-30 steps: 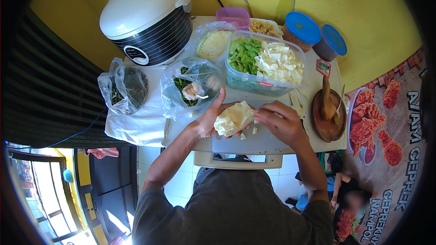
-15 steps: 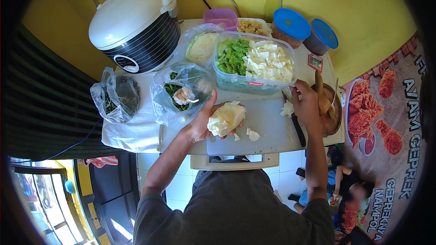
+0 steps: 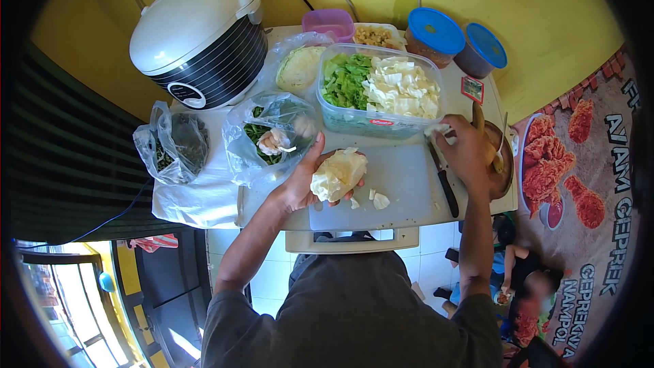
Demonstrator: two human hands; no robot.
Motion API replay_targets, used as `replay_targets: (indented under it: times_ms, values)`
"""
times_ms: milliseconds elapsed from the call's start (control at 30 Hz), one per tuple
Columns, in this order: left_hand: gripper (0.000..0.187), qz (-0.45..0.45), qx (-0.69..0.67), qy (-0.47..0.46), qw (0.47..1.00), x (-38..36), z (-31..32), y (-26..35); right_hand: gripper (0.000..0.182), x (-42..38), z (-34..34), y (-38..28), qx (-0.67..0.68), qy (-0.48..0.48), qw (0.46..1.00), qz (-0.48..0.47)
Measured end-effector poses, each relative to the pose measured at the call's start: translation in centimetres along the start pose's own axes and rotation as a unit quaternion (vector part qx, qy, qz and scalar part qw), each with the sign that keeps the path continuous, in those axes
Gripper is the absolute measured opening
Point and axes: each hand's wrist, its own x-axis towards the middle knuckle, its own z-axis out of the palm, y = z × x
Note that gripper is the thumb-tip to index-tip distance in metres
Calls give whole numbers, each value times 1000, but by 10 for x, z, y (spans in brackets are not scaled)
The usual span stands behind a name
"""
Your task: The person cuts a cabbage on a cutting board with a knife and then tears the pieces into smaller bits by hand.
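Observation:
My left hand (image 3: 300, 182) holds a pale chunk of cabbage (image 3: 338, 175) over the white cutting board (image 3: 405, 170). A few small cabbage scraps (image 3: 380, 200) lie on the board beside it. My right hand (image 3: 469, 155) pinches a small white cabbage piece (image 3: 436, 131) near the front right corner of a clear plastic container (image 3: 371, 127). Inside the container are chopped green leaves (image 3: 346, 82) and cut white cabbage (image 3: 402, 87). A knife with a black handle (image 3: 446, 191) rests at the board's right edge, under my right hand.
A rice cooker (image 3: 204, 37) stands back left. Plastic bags (image 3: 238, 140) with greens and garlic sit left, and a half cabbage (image 3: 300, 68) behind. Blue-lidded tubs (image 3: 436, 31) are back right. A brown mortar (image 3: 501, 177) stands right. A person (image 3: 528, 279) sits on the floor.
My right hand has picked up the cabbage piece that lay by the knife and lifted it slightly toward the container, uncovering more of the knife. My left hand stays put with the cabbage chunk.

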Motion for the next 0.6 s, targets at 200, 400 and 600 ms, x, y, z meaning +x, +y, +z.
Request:
replay_targets:
  times_ms: [200,400,600]
  values:
    - [87,17,9,-1,1000,1,0,-1,29,-13,20,5,-87,99,987,-93]
    - [82,16,0,1,1000,1,-2,-3,26,-69,23,-60,115,-238,962,-70]
    - [79,30,-4,2,1000,1,-2,-4,20,-76,47,-57,116,-248,948,-161]
